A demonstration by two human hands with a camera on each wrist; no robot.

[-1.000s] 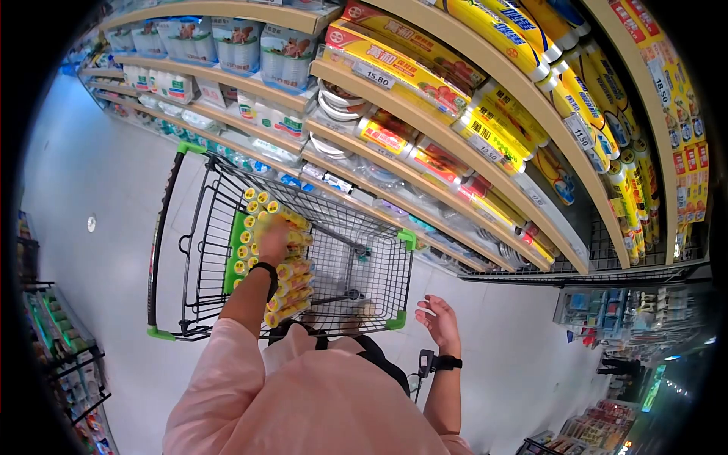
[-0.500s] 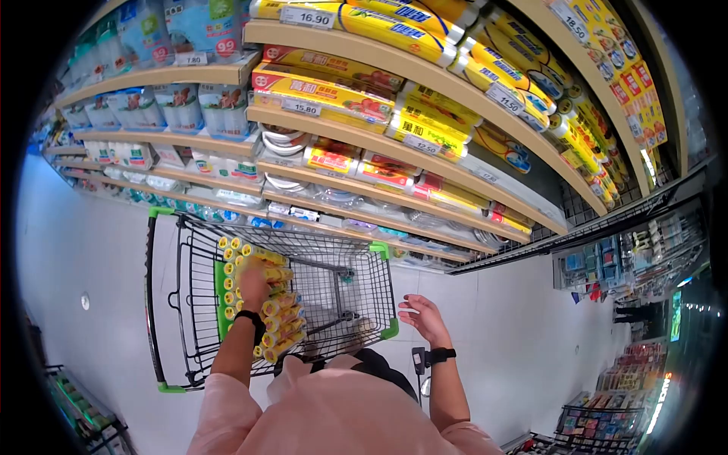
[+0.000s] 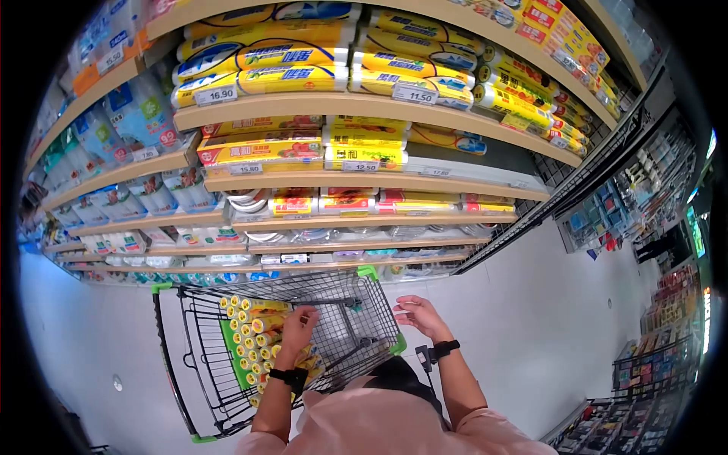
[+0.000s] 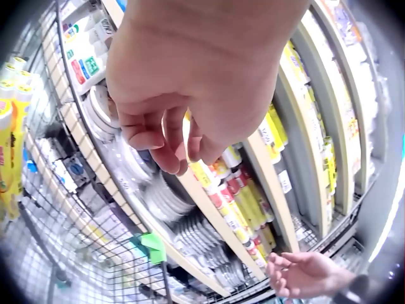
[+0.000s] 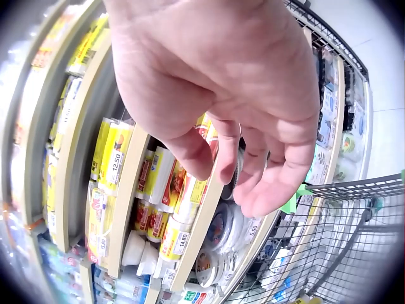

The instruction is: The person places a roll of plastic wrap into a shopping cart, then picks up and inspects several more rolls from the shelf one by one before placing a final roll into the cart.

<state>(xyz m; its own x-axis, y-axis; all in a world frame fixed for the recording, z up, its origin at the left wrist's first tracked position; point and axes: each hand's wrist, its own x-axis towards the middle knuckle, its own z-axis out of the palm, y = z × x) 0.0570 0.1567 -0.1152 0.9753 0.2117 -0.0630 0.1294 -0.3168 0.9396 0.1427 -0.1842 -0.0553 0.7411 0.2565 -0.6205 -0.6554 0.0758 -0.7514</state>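
Note:
My left hand [image 3: 300,331] is raised over the shopping cart [image 3: 199,436], beside the stacked yellow rolls. In the left wrist view its fingers [image 4: 166,142] hang loosely curled with nothing between them. Yellow cylindrical rolls [image 3: 246,337] lie piled at the cart's handle end, their round ends facing the green panel [image 3: 233,356]. Past the cart's front corner, my right hand [image 3: 422,317] hovers in the air, holding nothing. Its relaxed fingers [image 5: 272,171] show in the right wrist view, with shelves behind them.
Ahead stands a tall shelf unit [image 3: 334,182] with yellow film rolls [image 3: 292,57], boxes and price tags. Its lower shelves hold plates and wrapped goods. To the right are hanging goods [image 3: 588,216] and low display racks [image 3: 652,356]. Pale floor [image 3: 523,326] surrounds the cart.
My left hand has lifted off the yellow rolls and moved right, above the cart. The right hand stays raised in about the same pose. The head view has swung up toward the shelves.

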